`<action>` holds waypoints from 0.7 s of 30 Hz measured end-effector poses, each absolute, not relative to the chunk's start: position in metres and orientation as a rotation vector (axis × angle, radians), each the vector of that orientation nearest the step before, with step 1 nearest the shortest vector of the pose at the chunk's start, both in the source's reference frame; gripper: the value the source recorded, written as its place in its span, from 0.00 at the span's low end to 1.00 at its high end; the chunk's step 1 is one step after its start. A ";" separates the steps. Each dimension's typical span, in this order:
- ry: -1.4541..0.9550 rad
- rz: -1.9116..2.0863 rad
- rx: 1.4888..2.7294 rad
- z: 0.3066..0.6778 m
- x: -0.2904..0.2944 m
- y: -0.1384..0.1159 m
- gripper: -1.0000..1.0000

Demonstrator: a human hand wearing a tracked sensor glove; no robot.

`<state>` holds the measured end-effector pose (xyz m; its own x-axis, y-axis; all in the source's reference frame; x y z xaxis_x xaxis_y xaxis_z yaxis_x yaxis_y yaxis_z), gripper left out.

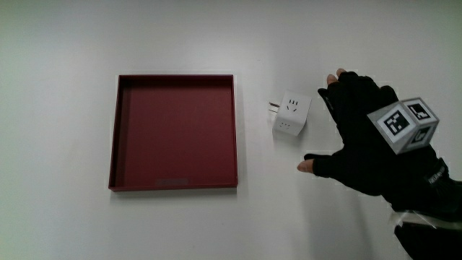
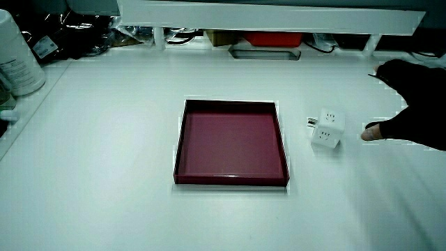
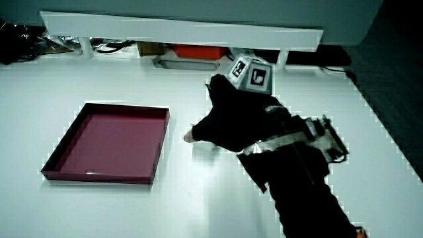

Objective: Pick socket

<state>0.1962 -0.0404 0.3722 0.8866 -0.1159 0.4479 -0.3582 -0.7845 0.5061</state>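
Note:
The socket (image 1: pixel 291 115) is a small white cube with plug pins on the side facing a dark red tray (image 1: pixel 235 130). It rests on the white table between the tray and the hand (image 1: pixel 323 124). The black-gloved hand, with a patterned cube (image 1: pixel 404 124) on its back, is low beside the socket, fingers and thumb spread toward it, holding nothing and not touching it. In a side view the socket (image 2: pixel 327 127) sits just short of the thumb of the hand (image 2: pixel 376 103). In a side view the hand (image 3: pixel 205 112) covers the socket.
The shallow square red tray (image 2: pixel 284 150) (image 3: pixel 162 142) holds nothing. A low white partition (image 2: pixel 272 12) runs along the table's edge farthest from the person, with clutter under it. A white bottle (image 2: pixel 17 59) stands near a table corner.

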 end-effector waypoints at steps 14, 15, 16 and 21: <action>-0.253 0.608 2.311 0.429 0.186 -0.070 0.50; -0.250 0.614 2.302 0.433 0.186 -0.072 0.50; -0.247 0.616 2.285 0.437 0.185 -0.073 0.50; -0.187 0.589 2.262 0.461 0.183 -0.078 0.50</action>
<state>0.1833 -0.0779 0.4611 0.8821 0.0488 0.4686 -0.3102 -0.6885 0.6556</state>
